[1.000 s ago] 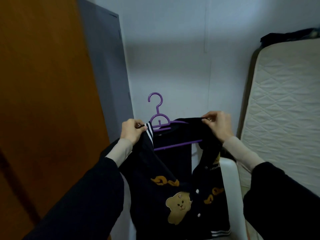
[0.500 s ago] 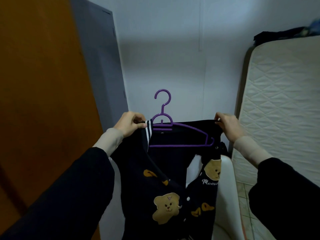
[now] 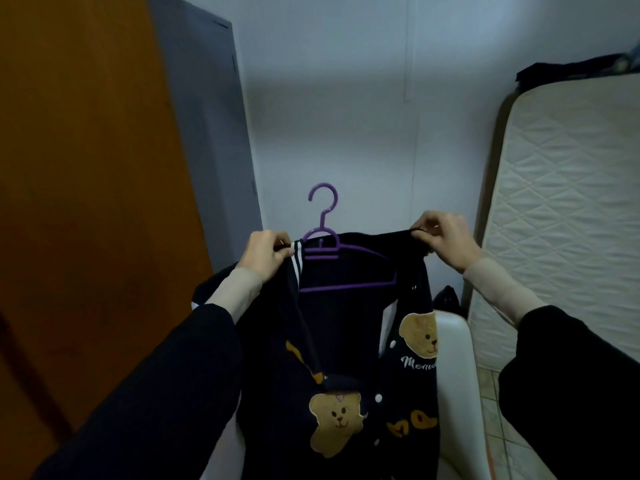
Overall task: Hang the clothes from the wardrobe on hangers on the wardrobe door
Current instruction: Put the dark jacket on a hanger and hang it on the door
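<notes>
A person stands between an orange-brown wooden wardrobe door and an upright cream quilted mattress, holding a dark navy button-front jacket with tan teddy-bear patches out in front of the chest. The left hand pinches the jacket's left shoulder edge beside the white-striped collar; the right hand pinches the right shoulder edge, thumb and fingers closed on the cloth. A purple plastic clothes hanger sits inside the neck opening, hook upright above the collar and pointing at the pale wall; its lower bar and right arm show through the open front, so the right shoulder seems not fully seated over the hanger end.

Progress, as judged here: the garment is out of the wardrobe and largely threaded onto the hanger. Left to do are settling both shoulders and carrying the hook to the door, which stands to the person's left with nothing visibly hung on it. No other hung clothes are in view, so the count of finished garments cannot be told.

Legible writing: white cursive embroidery under the upper bear patch reads "Memo", the rest cut off by a fold. Tan appliqué letters lower on both front panels are partly hidden and cannot be read. A white moulded plastic chair stands just behind the jacket
</notes>
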A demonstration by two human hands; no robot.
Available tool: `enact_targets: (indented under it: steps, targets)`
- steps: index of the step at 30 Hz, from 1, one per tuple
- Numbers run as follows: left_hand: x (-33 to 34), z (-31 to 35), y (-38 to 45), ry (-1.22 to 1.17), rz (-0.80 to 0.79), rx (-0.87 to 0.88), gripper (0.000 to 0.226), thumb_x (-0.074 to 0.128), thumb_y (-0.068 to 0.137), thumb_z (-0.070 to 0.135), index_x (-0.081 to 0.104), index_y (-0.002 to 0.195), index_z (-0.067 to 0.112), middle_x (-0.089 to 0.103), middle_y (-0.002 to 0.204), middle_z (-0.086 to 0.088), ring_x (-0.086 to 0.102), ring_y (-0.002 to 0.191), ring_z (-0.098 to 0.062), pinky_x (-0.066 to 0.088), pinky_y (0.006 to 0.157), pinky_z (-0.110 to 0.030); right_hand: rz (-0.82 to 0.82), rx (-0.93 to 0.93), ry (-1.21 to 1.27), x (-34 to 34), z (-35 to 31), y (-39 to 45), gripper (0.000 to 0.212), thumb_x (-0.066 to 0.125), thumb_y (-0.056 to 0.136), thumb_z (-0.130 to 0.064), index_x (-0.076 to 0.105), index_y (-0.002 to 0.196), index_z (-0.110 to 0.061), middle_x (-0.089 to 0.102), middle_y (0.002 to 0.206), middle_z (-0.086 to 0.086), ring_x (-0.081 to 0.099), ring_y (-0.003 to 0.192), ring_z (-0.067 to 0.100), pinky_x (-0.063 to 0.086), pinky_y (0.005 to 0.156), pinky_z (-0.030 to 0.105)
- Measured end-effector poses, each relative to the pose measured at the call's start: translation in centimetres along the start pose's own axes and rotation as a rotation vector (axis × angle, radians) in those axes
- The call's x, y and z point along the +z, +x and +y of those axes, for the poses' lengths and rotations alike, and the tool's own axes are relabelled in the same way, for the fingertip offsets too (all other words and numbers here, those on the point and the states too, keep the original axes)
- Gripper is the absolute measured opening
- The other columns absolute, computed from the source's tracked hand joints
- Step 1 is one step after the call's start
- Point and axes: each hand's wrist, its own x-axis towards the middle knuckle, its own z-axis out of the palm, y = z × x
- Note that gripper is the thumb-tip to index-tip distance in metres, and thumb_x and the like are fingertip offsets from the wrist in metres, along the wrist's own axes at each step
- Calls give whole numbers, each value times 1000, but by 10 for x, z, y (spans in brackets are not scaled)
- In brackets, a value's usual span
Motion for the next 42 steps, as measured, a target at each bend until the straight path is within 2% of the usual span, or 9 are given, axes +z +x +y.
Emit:
enact_targets:
  steps: [3, 8, 16, 20, 23, 26, 31, 36, 42]
  targets:
    - [5, 10, 0, -74, 96, -43, 12, 65, 84, 11, 69, 91, 2, 69, 92, -19, 62, 90, -30, 42, 79, -25, -22, 88, 250, 9, -14, 0, 6, 66, 81, 1, 65, 86, 5, 57, 59, 8, 53, 38, 1, 42, 43, 8]
    - [14, 33, 1, -234, 229, -136, 14, 66, 84, 10, 70, 93, 1, 70, 93, -18, 64, 91, -27, 40, 77, -21, 14, 140, 451, 35, -31, -7, 9, 68, 80, 0, 62, 76, -6, 55, 56, 3, 51, 34, 1, 43, 42, 11]
    - [17, 59, -1, -425, 311, -161, 15, 66, 84, 10, 70, 96, 2, 69, 95, -10, 58, 85, -15, 38, 79, -18, 48, 27, 214, 64, -43, -36, 16, 73, 78, -18, 74, 92, -9, 71, 78, 5, 58, 60, 8, 47, 65, 8]
    - [14, 63, -6, -510, 278, -81, 12, 66, 84, 9, 71, 93, 3, 69, 92, -8, 62, 89, -16, 42, 83, -19, -9, 0, 0, 61, -37, -46, 22, 66, 84, -24, 69, 106, -20, 72, 93, -2, 65, 77, 11, 54, 77, 28]
    - [12, 63, -6, -534, 233, -26, 14, 67, 83, 11, 71, 95, 3, 69, 92, -5, 62, 92, -15, 43, 86, -20, 223, -105, -127, 54, -36, -48, 15, 65, 83, -19, 67, 98, -18, 67, 93, -1, 62, 75, 17, 50, 71, 32]
    - [13, 62, -8, -544, 169, 20, 14, 67, 83, 11, 71, 94, 4, 67, 90, -2, 60, 89, -13, 43, 83, -18, 392, -111, -247, 42, -33, -41, 25, 65, 83, -25, 60, 105, -15, 58, 104, 6, 56, 94, 22, 38, 81, 34]
    - [31, 56, -15, -612, 74, 39, 14, 68, 81, 8, 71, 94, 3, 69, 91, -6, 62, 89, -16, 46, 89, -25, 136, -77, -253, 23, -20, -35, 41, 45, 89, -46, 53, 119, -19, 61, 113, 1, 55, 108, 20, 31, 99, 40]
    - [60, 40, -26, -679, -52, 21, 15, 68, 82, 11, 71, 95, 4, 69, 92, -4, 62, 92, -17, 45, 92, -28, 20, -82, -149, 21, 1, -55, 38, 36, 93, -41, 55, 92, -9, 51, 81, 0, 53, 80, 26, 37, 69, 35]
    - [102, 22, -34, -744, -163, -5, 10, 66, 84, 12, 70, 92, 9, 68, 90, -2, 60, 88, -11, 43, 84, -13, -37, -6, -153, 34, 14, -77, 24, 42, 97, -29, 40, 76, -18, 44, 71, -2, 45, 68, 20, 30, 65, 32]
